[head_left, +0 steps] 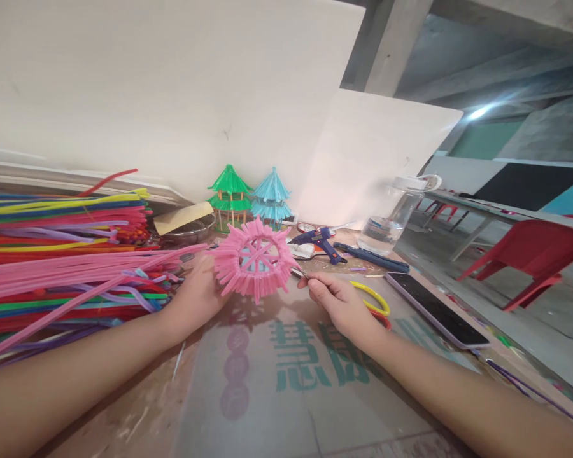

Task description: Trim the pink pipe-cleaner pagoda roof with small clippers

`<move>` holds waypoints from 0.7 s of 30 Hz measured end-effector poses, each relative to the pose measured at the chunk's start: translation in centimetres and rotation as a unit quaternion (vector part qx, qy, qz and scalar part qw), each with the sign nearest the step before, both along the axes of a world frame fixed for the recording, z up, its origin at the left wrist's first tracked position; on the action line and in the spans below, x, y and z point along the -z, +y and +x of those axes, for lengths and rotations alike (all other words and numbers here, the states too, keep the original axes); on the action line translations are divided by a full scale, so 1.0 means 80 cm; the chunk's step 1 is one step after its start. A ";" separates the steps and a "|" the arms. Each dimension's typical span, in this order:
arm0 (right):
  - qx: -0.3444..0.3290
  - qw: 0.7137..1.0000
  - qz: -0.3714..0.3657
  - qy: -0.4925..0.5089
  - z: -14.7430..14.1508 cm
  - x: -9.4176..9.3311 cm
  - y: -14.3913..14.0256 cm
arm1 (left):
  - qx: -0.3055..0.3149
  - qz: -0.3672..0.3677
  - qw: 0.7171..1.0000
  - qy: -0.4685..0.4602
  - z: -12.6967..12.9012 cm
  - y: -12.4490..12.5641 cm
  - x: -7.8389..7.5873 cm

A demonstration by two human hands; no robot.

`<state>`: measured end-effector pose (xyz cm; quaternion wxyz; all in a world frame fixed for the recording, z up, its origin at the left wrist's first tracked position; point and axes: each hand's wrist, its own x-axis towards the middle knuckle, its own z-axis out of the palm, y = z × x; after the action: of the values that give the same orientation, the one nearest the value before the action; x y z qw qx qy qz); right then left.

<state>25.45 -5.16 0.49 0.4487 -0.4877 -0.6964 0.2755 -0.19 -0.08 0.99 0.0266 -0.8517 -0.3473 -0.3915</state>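
Note:
A pink spoked wheel (286, 264) with a fringed rim, made of fuzzy pipe cleaners, is raised above the table. My left hand (198, 292) is closed on its left side, with the fingertips hidden behind it. To the right of the wheel, my right hand (337, 299) pinches thumb and forefinger together by a small, thin, dark piece. What that piece is cannot be made out. Yellow and orange loop handles (375, 298), apparently of scissors, show just behind the right hand.
Bundled pipe cleaners (67, 273) fill the left. Behind stand a green pavilion (230, 191), a blue pavilion (272, 194), a glue gun (318, 240), pliers (375, 256) and a water bottle (386, 216). A phone (437, 308) lies right; a red chair (525, 257) stands beyond the table.

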 end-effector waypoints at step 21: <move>-0.002 1.000 -0.012 0.005 -0.001 -0.001 -0.002 | -0.006 -0.034 0.999 -0.003 -0.003 0.004 0.005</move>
<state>25.41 -5.34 0.59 0.4459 -0.4901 -0.6917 0.2872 -0.45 0.25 0.61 -0.0005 -0.8487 -0.3657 -0.3821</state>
